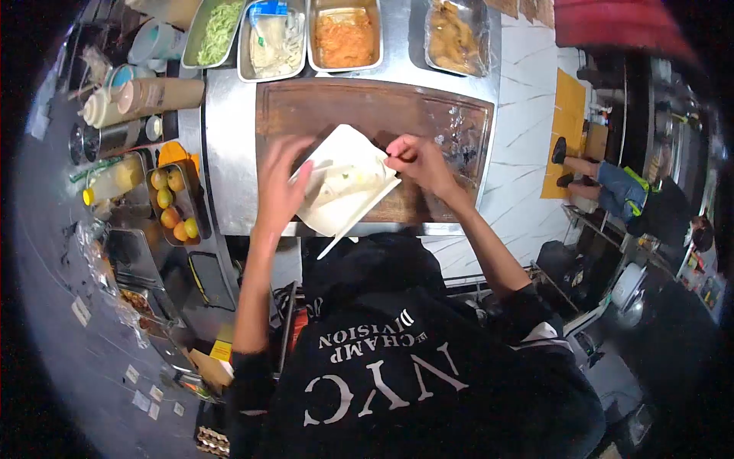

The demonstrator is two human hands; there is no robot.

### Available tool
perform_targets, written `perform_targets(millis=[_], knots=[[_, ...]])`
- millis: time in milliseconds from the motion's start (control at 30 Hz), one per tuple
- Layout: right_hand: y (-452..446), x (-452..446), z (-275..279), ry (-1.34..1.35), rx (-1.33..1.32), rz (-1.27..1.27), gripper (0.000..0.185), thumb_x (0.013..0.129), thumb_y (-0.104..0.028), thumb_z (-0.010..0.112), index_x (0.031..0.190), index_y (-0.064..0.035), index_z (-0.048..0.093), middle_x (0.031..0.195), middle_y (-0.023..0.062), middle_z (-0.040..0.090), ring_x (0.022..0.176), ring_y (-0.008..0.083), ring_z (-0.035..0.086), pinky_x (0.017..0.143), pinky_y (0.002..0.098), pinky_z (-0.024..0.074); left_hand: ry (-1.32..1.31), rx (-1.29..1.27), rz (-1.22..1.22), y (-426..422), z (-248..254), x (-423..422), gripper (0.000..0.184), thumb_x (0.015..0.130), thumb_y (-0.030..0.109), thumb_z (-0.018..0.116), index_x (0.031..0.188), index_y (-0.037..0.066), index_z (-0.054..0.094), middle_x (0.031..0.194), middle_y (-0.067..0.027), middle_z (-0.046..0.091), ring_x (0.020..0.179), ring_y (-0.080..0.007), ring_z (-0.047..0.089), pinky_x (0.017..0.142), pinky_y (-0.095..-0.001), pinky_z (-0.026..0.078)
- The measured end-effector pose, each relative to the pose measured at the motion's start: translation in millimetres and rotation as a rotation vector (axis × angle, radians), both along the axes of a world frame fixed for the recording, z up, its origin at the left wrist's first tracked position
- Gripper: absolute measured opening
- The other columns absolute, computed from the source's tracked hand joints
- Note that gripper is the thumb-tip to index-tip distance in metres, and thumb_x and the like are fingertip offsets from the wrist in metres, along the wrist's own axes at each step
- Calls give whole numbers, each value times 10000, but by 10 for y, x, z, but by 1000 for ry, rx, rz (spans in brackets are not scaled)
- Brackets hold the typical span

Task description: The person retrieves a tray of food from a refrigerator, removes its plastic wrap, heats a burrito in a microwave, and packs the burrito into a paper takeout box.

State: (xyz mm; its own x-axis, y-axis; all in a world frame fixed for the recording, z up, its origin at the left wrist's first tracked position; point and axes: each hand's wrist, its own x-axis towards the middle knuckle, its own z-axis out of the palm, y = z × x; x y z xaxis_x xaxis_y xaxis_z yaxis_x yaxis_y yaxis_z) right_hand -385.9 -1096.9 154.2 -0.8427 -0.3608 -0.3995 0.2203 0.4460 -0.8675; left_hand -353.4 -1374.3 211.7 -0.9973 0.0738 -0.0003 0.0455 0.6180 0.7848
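A white takeout container (pixel 335 200), its inside facing up, is turned at an angle over the front of the brown cutting board (pixel 436 115). A few small pale and yellowish bits show inside it. At its left side is my left hand (pixel 281 180), slightly blurred, with fingers and thumb apart. My right hand (pixel 417 162) pinches at the container's upper right edge, thumb and fingertips together. Whether anything small is also between those fingertips is hidden.
Along the back stand metal pans of shredded greens (pixel 218 34), white strips (pixel 274 46), an orange shredded food (pixel 345 40) and fried pieces (pixel 455 38). Squeeze bottles (pixel 160 93) and a tray of fruit (pixel 174 200) are at left. Another person (pixel 623 191) is at right.
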Motion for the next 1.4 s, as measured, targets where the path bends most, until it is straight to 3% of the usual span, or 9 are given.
perform_targets(millis=[167, 267, 567, 900, 967, 1100, 1167, 1267, 1400], knots=[[26, 11, 42, 96, 113, 140, 177, 733, -176, 711, 800, -49, 607, 694, 107, 646, 645, 282, 642, 592, 380, 487, 249, -334, -714, 346, -490, -753, 209, 837, 128, 616, 1043, 92, 617, 985, -105, 577, 968, -304, 574, 856, -394, 452], [-28, -27, 108, 159, 230, 248, 184, 760, -198, 676, 778, -43, 578, 705, 134, 647, 660, 327, 636, 593, 412, 483, 171, -427, -924, 381, -612, -893, 132, 872, 168, 574, 992, 115, 589, 994, -70, 575, 980, -254, 589, 858, -396, 467], [-69, -40, -27, 472, 331, 473, 151, 820, -171, 557, 911, -53, 582, 889, 137, 623, 783, 342, 633, 688, 452, 527, 467, -377, -1164, 403, -700, -952, 152, 767, 165, 581, 910, 113, 573, 865, -22, 551, 835, -179, 603, 739, -332, 500], [-58, 40, 22, 463, 339, 481, 140, 872, -199, 564, 888, -59, 558, 898, 135, 619, 730, 339, 617, 652, 427, 531, 491, -321, -1091, 366, -792, -904, 125, 773, 130, 583, 884, 77, 560, 932, -35, 562, 891, -196, 590, 781, -334, 493], [26, -1, -3, 198, 149, 418, 165, 881, -209, 596, 869, -47, 566, 904, 114, 626, 701, 285, 615, 609, 379, 526, 482, -269, -1082, 376, -781, -889, 129, 782, 145, 604, 879, 69, 566, 940, -43, 570, 877, -208, 598, 761, -346, 497], [131, 31, -166, -352, -269, 139, 208, 879, -225, 666, 871, -29, 596, 907, 55, 627, 720, 156, 606, 579, 282, 520, 12, -157, -977, 442, -598, -889, 165, 794, 185, 663, 807, 48, 572, 907, -77, 585, 833, -242, 612, 720, -368, 498], [133, 58, -265, -413, -326, 85, 196, 866, -211, 688, 916, -38, 611, 888, 36, 618, 769, 124, 601, 592, 263, 528, -296, -93, -916, 476, -514, -972, 209, 781, 191, 698, 773, 33, 562, 858, -95, 591, 821, -261, 615, 707, -373, 496], [143, 44, -330, -511, -317, 36, 214, 857, -204, 703, 970, -38, 631, 910, 38, 623, 806, 123, 605, 629, 272, 545, -399, 30, -907, 517, -670, -1095, 208, 785, 205, 708, 789, 13, 628, 793, -119, 654, 750, -321, 631, 686, -402, 500], [96, 68, -223, -551, -291, -42, 271, 844, -206, 720, 1032, -22, 655, 964, 51, 650, 834, 140, 615, 651, 285, 544, -512, 191, -932, 494, -895, -1115, 247, 771, 189, 728, 964, 37, 705, 900, -138, 691, 847, -306, 650, 784, -400, 493]])
